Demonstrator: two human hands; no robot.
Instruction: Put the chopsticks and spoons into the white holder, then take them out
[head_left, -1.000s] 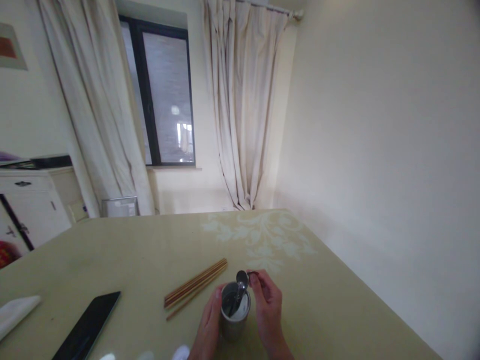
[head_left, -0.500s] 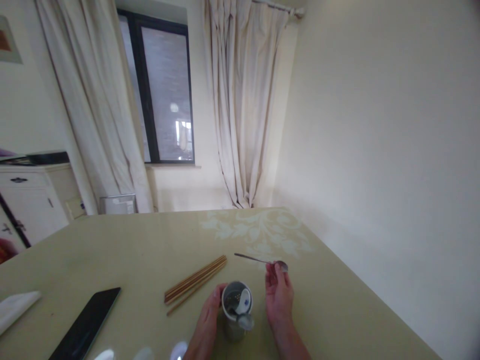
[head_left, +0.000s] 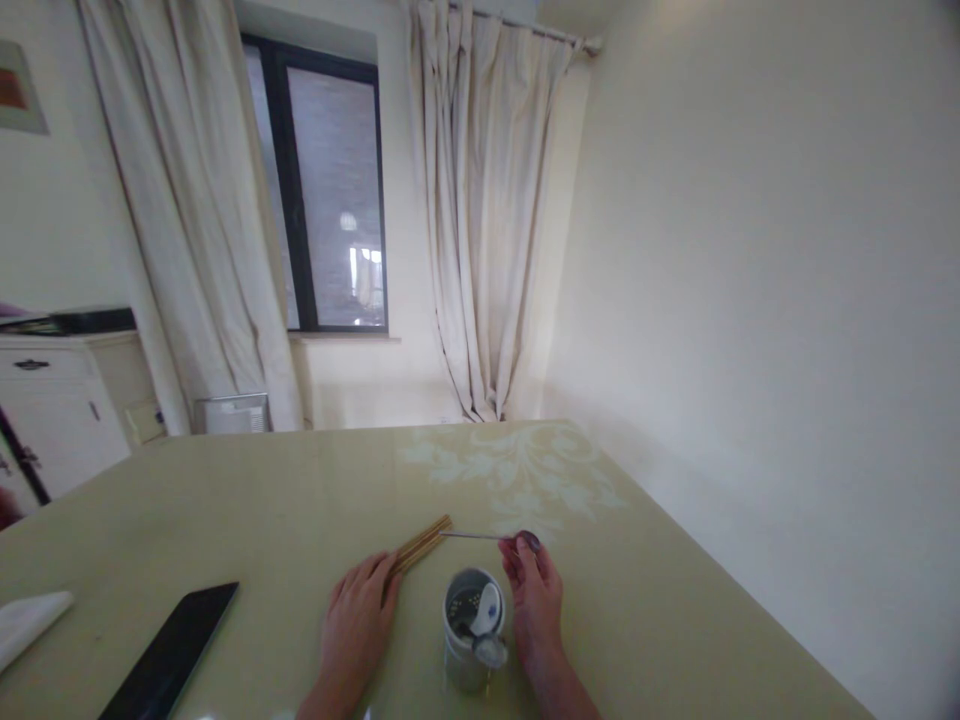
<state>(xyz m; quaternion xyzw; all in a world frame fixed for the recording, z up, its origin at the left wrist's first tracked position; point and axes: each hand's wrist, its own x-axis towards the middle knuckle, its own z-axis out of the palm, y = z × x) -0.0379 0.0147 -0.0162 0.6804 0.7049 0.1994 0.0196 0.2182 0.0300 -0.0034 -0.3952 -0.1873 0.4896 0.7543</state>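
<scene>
My left hand (head_left: 358,612) is over a bundle of wooden chopsticks (head_left: 429,541), its fingers curled about them and covering their near part. In my right hand (head_left: 535,596) is a long metal spoon (head_left: 480,536), pinched near the bowl, with its thin handle pointing left over the far ends of the chopsticks. A grey utensil holder (head_left: 466,672) stands upright between my hands, touched by neither as far as I can see. Inside it are a white spoon (head_left: 487,606) with a blue mark and another metal spoon (head_left: 490,651). Small holes show in the holder's bottom.
A black tablet-like slab (head_left: 174,650) lies on the green table (head_left: 285,500) to the left, with a white object (head_left: 30,620) beyond it at the edge of view. The wall (head_left: 750,350) runs along the right, and a white cabinet (head_left: 67,400) stands at the far left.
My left hand has left the utensil holder and moved left onto the chopsticks. My right hand has shifted slightly left and down with the metal spoon.
</scene>
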